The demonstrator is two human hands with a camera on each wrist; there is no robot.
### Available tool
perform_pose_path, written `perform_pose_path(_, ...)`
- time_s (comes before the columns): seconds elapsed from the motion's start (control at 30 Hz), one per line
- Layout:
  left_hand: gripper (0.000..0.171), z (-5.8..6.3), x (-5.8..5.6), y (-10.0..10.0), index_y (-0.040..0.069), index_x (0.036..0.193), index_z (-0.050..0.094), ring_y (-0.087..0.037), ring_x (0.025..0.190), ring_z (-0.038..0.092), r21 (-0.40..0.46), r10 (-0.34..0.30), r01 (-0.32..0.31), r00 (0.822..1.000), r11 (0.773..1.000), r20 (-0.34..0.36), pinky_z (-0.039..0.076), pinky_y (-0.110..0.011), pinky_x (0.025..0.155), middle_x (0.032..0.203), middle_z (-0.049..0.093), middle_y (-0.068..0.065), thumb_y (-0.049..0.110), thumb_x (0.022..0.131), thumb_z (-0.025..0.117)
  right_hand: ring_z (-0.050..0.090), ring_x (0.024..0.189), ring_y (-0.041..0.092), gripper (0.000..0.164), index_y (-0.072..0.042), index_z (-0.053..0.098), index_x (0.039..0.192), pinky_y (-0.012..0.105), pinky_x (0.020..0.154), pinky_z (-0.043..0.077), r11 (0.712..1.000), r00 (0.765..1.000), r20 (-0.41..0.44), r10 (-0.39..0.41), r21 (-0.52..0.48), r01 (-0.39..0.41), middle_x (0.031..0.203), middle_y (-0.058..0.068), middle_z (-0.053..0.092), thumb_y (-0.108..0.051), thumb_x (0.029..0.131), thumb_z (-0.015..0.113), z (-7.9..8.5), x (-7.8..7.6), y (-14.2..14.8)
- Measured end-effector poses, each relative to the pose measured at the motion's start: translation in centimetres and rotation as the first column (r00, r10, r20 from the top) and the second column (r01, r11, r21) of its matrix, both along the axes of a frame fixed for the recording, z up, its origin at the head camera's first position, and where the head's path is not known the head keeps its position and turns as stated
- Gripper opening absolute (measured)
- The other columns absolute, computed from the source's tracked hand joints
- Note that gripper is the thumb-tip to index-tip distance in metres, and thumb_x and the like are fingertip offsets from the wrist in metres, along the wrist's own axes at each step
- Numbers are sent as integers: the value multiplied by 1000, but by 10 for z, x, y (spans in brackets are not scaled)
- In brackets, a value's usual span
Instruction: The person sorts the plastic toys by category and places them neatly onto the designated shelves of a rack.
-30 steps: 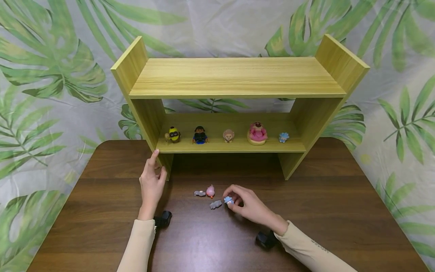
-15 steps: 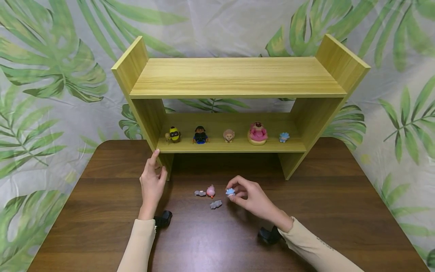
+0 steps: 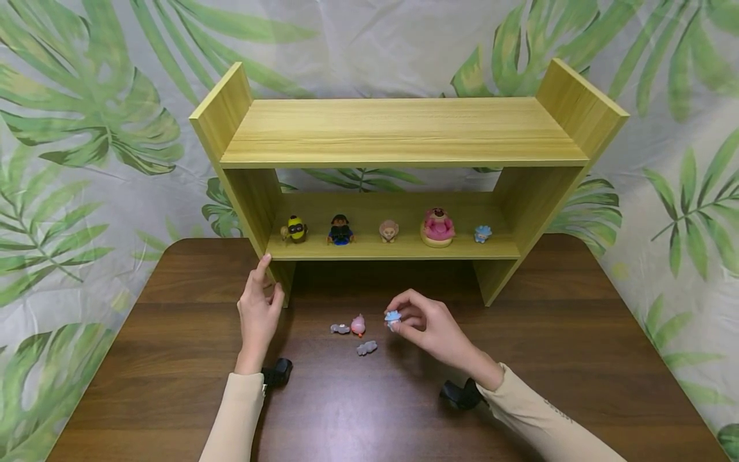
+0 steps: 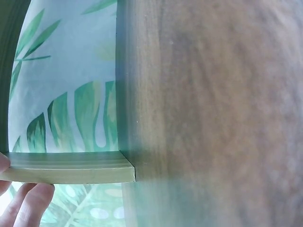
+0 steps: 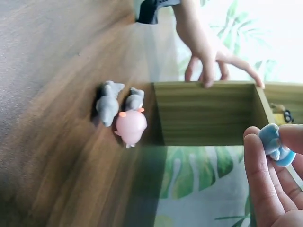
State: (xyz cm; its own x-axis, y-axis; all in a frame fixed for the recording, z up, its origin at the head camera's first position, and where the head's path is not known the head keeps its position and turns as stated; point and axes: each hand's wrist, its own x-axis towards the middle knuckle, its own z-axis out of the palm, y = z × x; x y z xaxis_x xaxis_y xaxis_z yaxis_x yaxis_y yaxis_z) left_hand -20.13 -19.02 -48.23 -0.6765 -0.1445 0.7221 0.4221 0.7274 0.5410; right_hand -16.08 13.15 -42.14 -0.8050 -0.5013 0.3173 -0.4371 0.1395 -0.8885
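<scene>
In the head view my right hand (image 3: 430, 324) pinches a small blue and white figurine (image 3: 393, 318) between thumb and fingers, raised over the table. The right wrist view shows the blue figurine (image 5: 275, 145) at the fingertips. My left hand (image 3: 258, 317) holds the left side panel of the wooden shelf (image 3: 398, 138), its thumb and fingers on either side of the panel's front edge. Near the right hand lie a pink figurine (image 3: 358, 325) and two grey figurines, one beside the pink one (image 3: 340, 328) and one closer to me (image 3: 366, 348).
On the shelf's middle board stand a yellow and brown figurine (image 3: 297, 229), a dark-haired blue one (image 3: 340, 230), a beige one (image 3: 389, 231), a large pink one (image 3: 437, 228) and a small blue one (image 3: 482, 233). A leaf-patterned cloth (image 3: 369, 38) hangs behind the brown table (image 3: 150, 359).
My right hand has lifted the blue figurine off the table, moving it slightly away from me. The left hand stays at the shelf's side panel.
</scene>
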Motion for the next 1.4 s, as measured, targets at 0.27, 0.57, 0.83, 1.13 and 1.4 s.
perform_pose_path(0.27,74,-1,0,0,28,143,37,-29,80,62,-2,-5,5,1000,1000,2,56,-41,54,94,54,-17,-11,84,57,67,88,23,22,-3,59,105,31,75,56,999,1000,-7,-18,-32,18,100,9,64,4,86,67,13,0,-1)
perform_pose_path(0.57,72,1,1,0,27,142,38,-34,84,64,7,-17,17,1000,1000,9,57,-43,58,98,55,-18,-11,84,58,66,87,21,22,-2,59,104,32,75,56,998,999,-35,-24,-57,22,100,10,63,5,85,67,28,-2,-1)
perform_pose_path(0.83,72,1,1,0,27,141,39,-33,84,65,9,-12,12,1000,1000,2,57,-42,57,97,56,-18,-12,83,58,66,86,23,22,-2,60,104,32,75,56,997,996,-80,-30,-71,25,99,8,65,5,85,67,42,-4,-2)
perform_pose_path(1.13,72,0,0,0,27,141,39,-33,83,64,15,-11,11,1000,1000,1,57,-42,57,96,55,-17,-12,83,58,66,84,23,23,-1,60,105,32,74,56,996,987,-161,-16,-88,1,100,9,65,8,84,67,58,-7,-4)
perform_pose_path(1.4,73,-2,-1,0,27,142,39,-31,82,64,19,-4,4,1000,1000,-6,56,-43,55,95,55,-16,-12,83,58,66,82,25,24,0,61,104,31,72,57,995,971,-238,-31,-97,8,100,10,66,9,83,67,76,-11,-6)
